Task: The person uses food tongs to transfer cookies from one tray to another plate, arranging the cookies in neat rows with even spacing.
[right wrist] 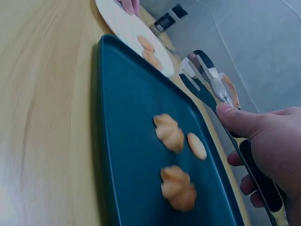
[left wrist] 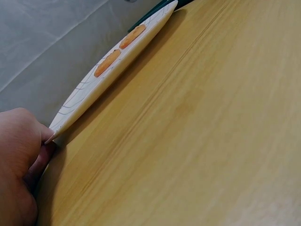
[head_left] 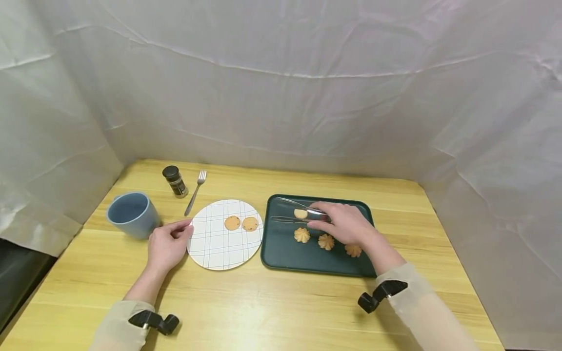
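Note:
My left hand [head_left: 167, 247] pinches the left rim of a round white plate [head_left: 208, 243] with a thin grid pattern; two flat round cookies [head_left: 232, 223] lie on it. In the left wrist view, the thumb is on top of the plate's edge. Over a dark green tray [head_left: 285, 256], my right hand [head_left: 347, 225] grips metal serving tongs [right wrist: 217, 87] with a fork-shaped arm. The tong arms stand apart, pointing left, above a small pale cookie [head_left: 300, 213]. Several flower-shaped cookies [head_left: 301, 235] sit nearer me on the tray, one partly behind my right wrist.
A blue mug [head_left: 136, 217] stands just left of my left hand. Behind the plate are a black-capped spice jar [head_left: 176, 182] and a fork [head_left: 195, 192]. Pale fabric [head_left: 272, 97] hangs around the wooden table [head_left: 246, 312] at the back and sides.

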Demonstrator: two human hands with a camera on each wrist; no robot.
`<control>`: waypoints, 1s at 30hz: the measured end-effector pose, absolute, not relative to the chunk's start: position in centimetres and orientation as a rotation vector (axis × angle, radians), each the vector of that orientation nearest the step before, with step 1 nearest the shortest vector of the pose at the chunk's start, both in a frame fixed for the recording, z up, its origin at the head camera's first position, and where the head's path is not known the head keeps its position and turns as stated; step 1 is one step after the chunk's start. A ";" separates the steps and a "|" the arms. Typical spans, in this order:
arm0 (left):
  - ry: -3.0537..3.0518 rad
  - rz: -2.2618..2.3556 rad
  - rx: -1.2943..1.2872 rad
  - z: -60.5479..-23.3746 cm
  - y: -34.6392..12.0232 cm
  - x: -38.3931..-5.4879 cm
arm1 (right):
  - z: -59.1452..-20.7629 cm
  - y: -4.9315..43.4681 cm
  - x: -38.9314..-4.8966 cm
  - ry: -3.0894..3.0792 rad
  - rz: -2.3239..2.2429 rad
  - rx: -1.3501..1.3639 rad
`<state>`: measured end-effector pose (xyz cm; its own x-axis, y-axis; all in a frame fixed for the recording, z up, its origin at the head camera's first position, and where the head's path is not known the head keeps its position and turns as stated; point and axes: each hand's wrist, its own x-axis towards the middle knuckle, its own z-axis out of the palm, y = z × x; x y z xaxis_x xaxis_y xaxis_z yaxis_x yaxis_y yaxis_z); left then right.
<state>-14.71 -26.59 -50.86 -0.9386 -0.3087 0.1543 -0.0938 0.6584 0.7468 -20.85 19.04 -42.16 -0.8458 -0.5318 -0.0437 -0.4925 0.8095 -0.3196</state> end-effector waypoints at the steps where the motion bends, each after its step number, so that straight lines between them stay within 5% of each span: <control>1: -2.611 -1.155 0.329 -50.8 -26.6 -14.7 | -42.2 19.4 -20.8 2.865 -0.453 -0.805; 30: -2.616 -1.149 0.329 -51.0 -26.6 -14.7 | -44.9 23.8 -22.3 2.884 -0.467 -0.630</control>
<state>-14.73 -26.62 -51.00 -0.9394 -0.3088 0.1486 -0.0995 0.6606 0.7441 -22.31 23.84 -44.89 -0.8999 -0.4285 -0.0812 -0.3809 0.8629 -0.3321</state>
